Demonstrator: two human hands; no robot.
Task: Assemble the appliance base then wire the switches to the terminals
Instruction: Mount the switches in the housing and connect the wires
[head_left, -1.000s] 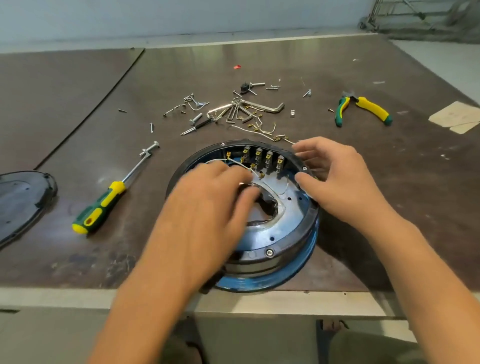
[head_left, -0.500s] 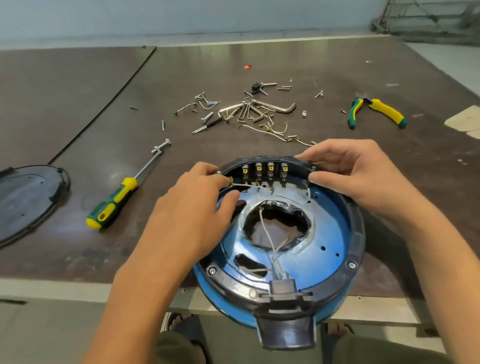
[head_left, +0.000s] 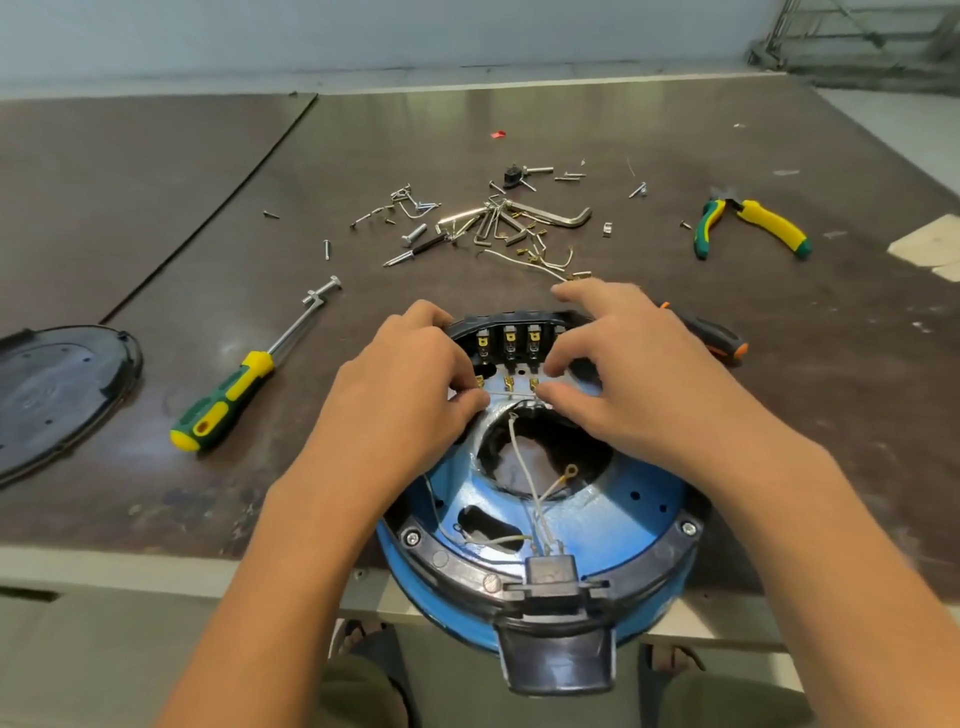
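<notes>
Head view: blue appliance base (head_left: 639, 514) at near table (head_left: 156, 467) edge, partly overhanging it, switches (head_left: 509, 338) along far rim. Left hand (head_left: 400, 395) and right hand (head_left: 639, 379) over that rim, fingers (head_left: 467, 404) curled, pinching opposite ends of a thin wire (head_left: 511, 397) just below switches. Green-yellow screwdriver (head_left: 223, 410) lying to the left, pliers (head_left: 753, 226) far right.

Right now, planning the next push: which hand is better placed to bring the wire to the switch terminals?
Right, marginally: left hand and right hand pinch the wire, but the right's fingers lie nearer the switch terminals.
</notes>
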